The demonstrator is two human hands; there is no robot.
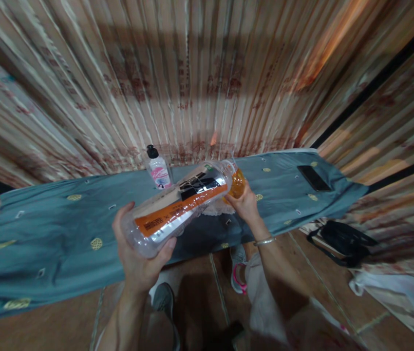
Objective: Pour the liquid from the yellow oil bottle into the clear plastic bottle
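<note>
My left hand [139, 261] is wrapped round the lower end of a large clear plastic bottle [178, 207] with an orange, silver and black label. The bottle is tilted, its far end raised toward the right. My right hand [245, 202] is closed round a small clear container [236, 183] that looks amber inside, close by the bottle's far end. Whether the two touch is hard to tell. Behind the big bottle, a squeeze bottle [160, 173] with a black cap and pink label stands on the cloth. Something pale and frilly [219, 208] lies partly hidden beneath the big bottle.
A blue-green cloth with yellow pineapple prints [64, 229] covers the long narrow table. Toward its right end lies a black phone [313, 178]. A pleated curtain [192, 87] hangs behind. On the tiled floor at right sits a black bag [344, 241].
</note>
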